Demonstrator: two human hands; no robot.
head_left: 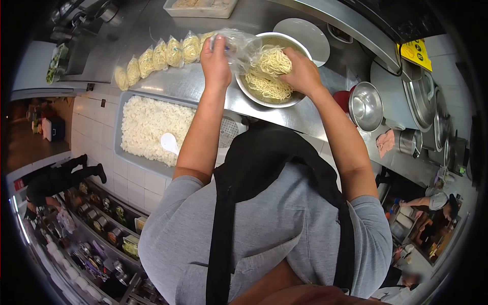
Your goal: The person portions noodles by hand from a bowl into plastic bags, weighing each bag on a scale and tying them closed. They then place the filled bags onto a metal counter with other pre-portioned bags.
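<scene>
My left hand (216,62) pinches the edge of a clear plastic bag (238,47), whose mouth reaches toward the noodles. In my right hand (301,72) is a clump of yellow noodles (274,61), lifted over a white-rimmed bowl (264,103) and right at the bag's mouth. More loose noodles (268,87) lie in that bowl below the clump. To the left of my left hand, several filled bags of noodles (160,54) stand in a row on the steel counter.
A grey tub (120,122) of white rice (155,127) with a white scoop (169,143) sits below the counter. Behind the bowl lies a round white lid (311,38). A metal strainer bowl (367,107) and large pots (419,96) stand right. Other people (437,199) work further off.
</scene>
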